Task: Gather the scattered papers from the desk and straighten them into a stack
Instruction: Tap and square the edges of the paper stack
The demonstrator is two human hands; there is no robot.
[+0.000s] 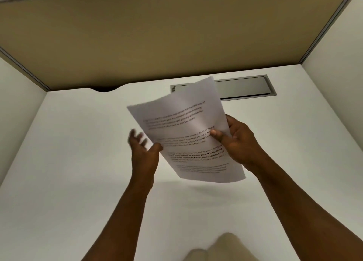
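Note:
A bundle of white printed papers hangs tilted in the air above the white desk, with at least two sheets fanned apart at the top. My right hand grips the bundle's right edge, thumb on the printed face. My left hand is at the bundle's lower left edge with its fingers spread and blurred; its thumb touches the paper's edge. No other loose sheet shows on the desk.
A grey metal cable cover is set into the desk behind the papers. A tan partition panel closes the back, white side walls stand left and right. A dark cable notch sits at the desk's back left.

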